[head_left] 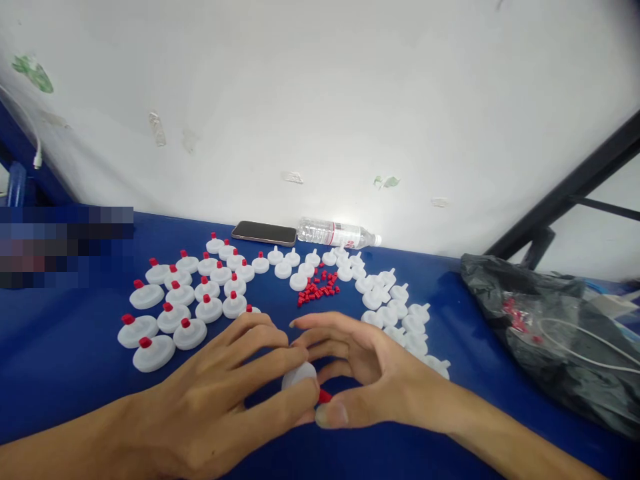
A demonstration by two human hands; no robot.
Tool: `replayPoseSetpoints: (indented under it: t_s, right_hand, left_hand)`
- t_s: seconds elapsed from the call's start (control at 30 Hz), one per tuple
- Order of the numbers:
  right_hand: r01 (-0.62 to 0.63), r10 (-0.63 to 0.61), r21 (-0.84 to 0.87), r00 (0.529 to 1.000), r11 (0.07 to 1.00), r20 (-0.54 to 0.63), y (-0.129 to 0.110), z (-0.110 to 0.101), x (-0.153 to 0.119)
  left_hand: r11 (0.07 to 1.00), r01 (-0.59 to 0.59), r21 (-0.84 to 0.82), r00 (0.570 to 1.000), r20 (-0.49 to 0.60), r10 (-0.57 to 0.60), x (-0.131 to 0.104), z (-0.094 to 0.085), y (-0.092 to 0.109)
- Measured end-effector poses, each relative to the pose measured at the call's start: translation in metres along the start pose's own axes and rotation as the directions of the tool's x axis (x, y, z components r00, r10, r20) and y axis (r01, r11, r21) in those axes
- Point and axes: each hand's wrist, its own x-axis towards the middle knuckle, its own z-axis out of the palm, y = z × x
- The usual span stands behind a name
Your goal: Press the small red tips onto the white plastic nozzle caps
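Between my two hands is a white round disc piece (299, 375), mostly covered by fingers. My left hand (225, 393) is closed around it, with the thumb and index finger at its near side. A small red cap (325, 397) shows at the disc's right, beside the thumb tip of my right hand (360, 373). That hand is curled, its thumb pressed at the cap and its other fingers reaching behind toward the left fingers. Whether the cap sits fully on the disc's nozzle is hidden. Beyond the hands lies a pile of loose red caps (320, 288).
Several white discs with red caps (173, 317) stand at the left on the blue table (65, 373). Several uncapped discs (393, 310) curve along the right. A phone (264, 232) and a plastic bottle (333, 233) lie by the wall. A black plastic bag (500, 320) is far right.
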Motion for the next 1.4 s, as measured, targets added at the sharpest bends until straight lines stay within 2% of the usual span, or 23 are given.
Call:
replayPoseSetpoints:
  t_s: [0.07, 0.17, 0.3, 0.43, 0.53, 0.77, 1.0, 1.2, 1.4]
  right_hand:
    - [-0.036, 0.029, 0.069, 0.996, 0.997, 0.089, 0.003, 0.002, 0.002]
    - [-0.077, 0.061, 0.11, 0.988, 0.991, 0.141, 0.007, 0.005, 0.004]
    - [-0.1, 0.089, 0.091, 0.988, 0.991, 0.126, 0.011, 0.008, 0.004]
    - [-0.106, 0.096, 0.124, 0.992, 0.987, 0.078, 0.014, 0.01, 0.001]
    - [-0.115, 0.104, 0.135, 0.991, 0.984, 0.084, 0.014, 0.011, 0.0]
    - [-0.196, 0.183, 0.124, 0.977, 0.973, 0.11, 0.015, 0.013, 0.001]
    - [-0.138, 0.126, 0.093, 0.984, 0.986, 0.129, 0.016, 0.01, 0.003]
    - [-0.126, 0.111, 0.221, 0.991, 0.967, 0.079, 0.017, 0.006, 0.008]
    - [-0.152, 0.129, 0.293, 0.987, 0.944, 0.097, 0.02, 0.011, 0.007]
  left_hand:
    - [0.999, -0.035, -0.003, 0.998, 0.061, 0.035, 0.001, -0.002, 0.001]
    - [1.0, -0.009, -0.019, 1.0, 0.009, 0.009, -0.002, 0.002, 0.004]
    - [1.0, -0.014, -0.021, 1.0, -0.021, 0.014, -0.002, 0.006, 0.009]
    - [0.999, -0.02, -0.028, 0.999, 0.032, 0.021, 0.006, -0.005, 0.01]
    - [0.998, -0.04, -0.045, 0.996, 0.075, 0.043, 0.007, -0.009, 0.009]
    - [0.998, 0.004, -0.07, 1.0, 0.021, -0.002, -0.01, 0.009, 0.013]
    - [0.999, -0.03, -0.028, 0.999, 0.014, 0.03, -0.007, 0.006, 0.011]
    - [0.999, 0.036, -0.028, 0.999, 0.006, -0.036, 0.002, 0.003, 0.004]
    - [0.997, 0.059, -0.043, 0.998, 0.005, -0.059, 0.001, 0.005, 0.005]
